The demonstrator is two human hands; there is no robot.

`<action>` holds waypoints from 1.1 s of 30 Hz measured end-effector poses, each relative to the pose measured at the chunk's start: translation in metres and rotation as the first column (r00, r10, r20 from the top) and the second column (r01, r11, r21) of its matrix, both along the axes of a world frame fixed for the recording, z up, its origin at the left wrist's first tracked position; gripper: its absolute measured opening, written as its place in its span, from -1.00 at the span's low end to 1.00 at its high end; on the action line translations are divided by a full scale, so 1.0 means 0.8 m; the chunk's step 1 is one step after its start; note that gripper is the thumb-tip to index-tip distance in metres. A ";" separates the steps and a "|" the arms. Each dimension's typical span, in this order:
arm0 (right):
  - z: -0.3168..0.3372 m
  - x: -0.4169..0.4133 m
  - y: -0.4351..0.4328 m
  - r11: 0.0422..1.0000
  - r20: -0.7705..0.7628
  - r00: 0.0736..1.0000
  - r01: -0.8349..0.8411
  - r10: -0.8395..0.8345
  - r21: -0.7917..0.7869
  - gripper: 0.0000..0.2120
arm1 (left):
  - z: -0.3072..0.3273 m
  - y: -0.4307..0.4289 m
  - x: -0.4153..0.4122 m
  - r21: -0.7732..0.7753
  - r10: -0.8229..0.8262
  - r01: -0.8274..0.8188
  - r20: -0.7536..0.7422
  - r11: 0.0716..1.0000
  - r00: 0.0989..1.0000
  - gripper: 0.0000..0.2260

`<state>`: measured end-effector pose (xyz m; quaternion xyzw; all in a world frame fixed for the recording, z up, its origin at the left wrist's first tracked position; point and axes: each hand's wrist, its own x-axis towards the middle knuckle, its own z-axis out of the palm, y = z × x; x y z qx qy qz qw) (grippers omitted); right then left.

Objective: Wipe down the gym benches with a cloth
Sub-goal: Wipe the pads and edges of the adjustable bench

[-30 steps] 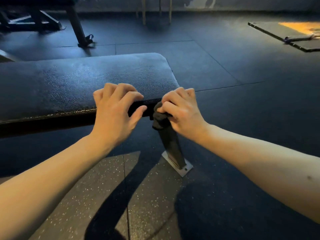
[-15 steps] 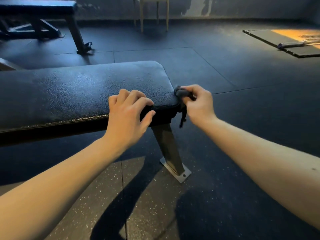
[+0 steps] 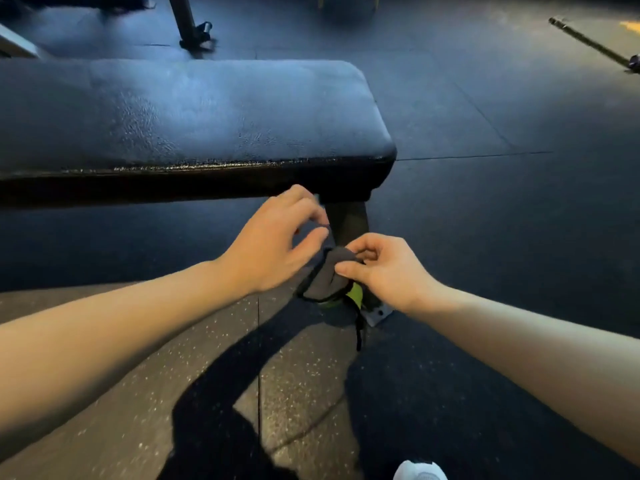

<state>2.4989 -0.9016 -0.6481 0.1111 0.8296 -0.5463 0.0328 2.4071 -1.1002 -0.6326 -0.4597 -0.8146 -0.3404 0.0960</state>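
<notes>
Covering bench leg btm: cloth.

Dark grey cloth with a green patch, bunched below the black padded bench

The bench is black with a fine pebbled grain. The cloth is dark grey with a black edge and 1 lime-green patch. The floor is dark blue-black, brownish with pale speckles at 7 o'clock. At 5 o'clock, 1 white shoe.
</notes>
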 end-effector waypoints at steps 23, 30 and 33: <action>0.035 -0.025 -0.110 0.976 0.765 0.632 0.064 0.123 -0.210 -0.63 | 0.027 -0.113 0.040 -0.467 0.484 -0.138 0.805 0.873 0.341 -0.77; 0.223 0.021 -0.103 0.890 0.708 0.597 -0.444 0.379 -0.102 -0.75 | 0.211 -0.098 0.081 -0.550 0.589 -0.278 0.805 0.787 0.075 -0.67; 0.323 0.023 -0.093 0.910 0.659 0.666 -0.409 0.348 -0.068 -0.87 | 0.328 -0.098 0.096 -0.533 0.548 -0.354 0.834 0.769 -0.066 -0.72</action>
